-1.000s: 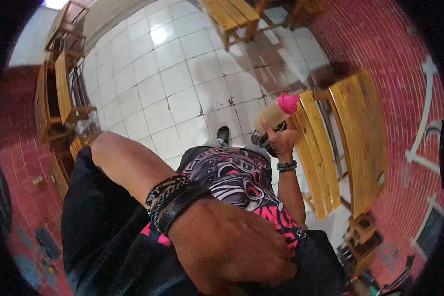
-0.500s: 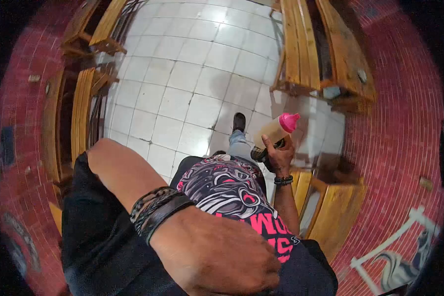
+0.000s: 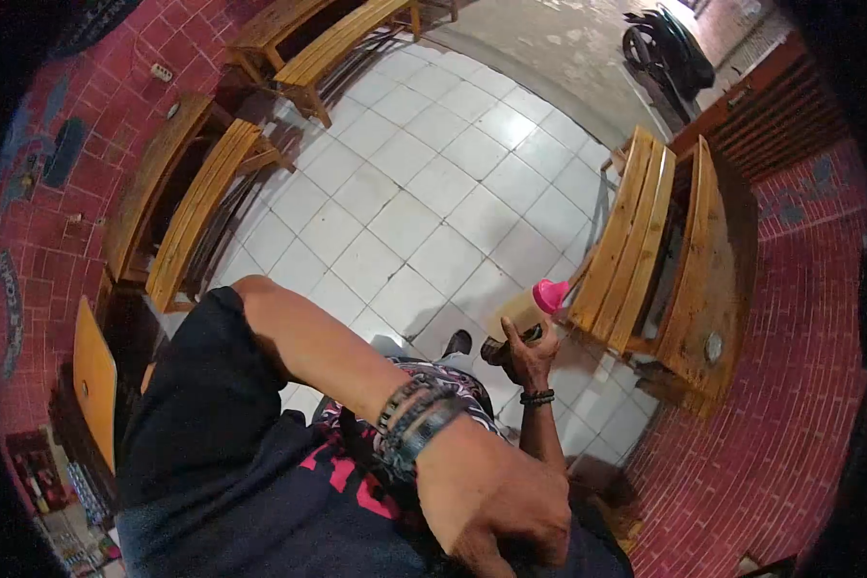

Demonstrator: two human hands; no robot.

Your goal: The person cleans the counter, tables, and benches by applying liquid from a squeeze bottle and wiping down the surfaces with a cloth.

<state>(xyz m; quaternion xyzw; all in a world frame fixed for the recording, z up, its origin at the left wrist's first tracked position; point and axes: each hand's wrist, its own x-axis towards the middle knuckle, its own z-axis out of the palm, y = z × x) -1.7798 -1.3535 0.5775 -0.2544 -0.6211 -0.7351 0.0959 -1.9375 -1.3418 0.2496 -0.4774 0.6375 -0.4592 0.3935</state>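
My right hand point(image 3: 534, 356) is held out ahead of my body with its fingers wrapped round a squeeze bottle point(image 3: 522, 312). The bottle is pale tan, tilted, with its pink nozzle cap pointing away to the upper right. A dark item point(image 3: 496, 351) shows at the palm side of the same hand; its kind is unclear. My left hand point(image 3: 499, 501) is bent across in front of my chest, very near the camera. Its fingers curl downward, and whatever they may hold is hidden. Dark bracelets point(image 3: 419, 424) circle the left wrist.
Wooden benches and tables line the left, with a bench point(image 3: 626, 241) and table point(image 3: 694, 318) close on the right. White tiled floor point(image 3: 414, 217) runs between them. A parked motorcycle point(image 3: 667, 58) stands beyond. Red brick walls point(image 3: 742, 462) enclose both sides.
The view has swung, bringing the motorcycle and far floor edge into sight. The right-hand bench now appears nearer the bottle. My left hand has shifted right and lower in view.
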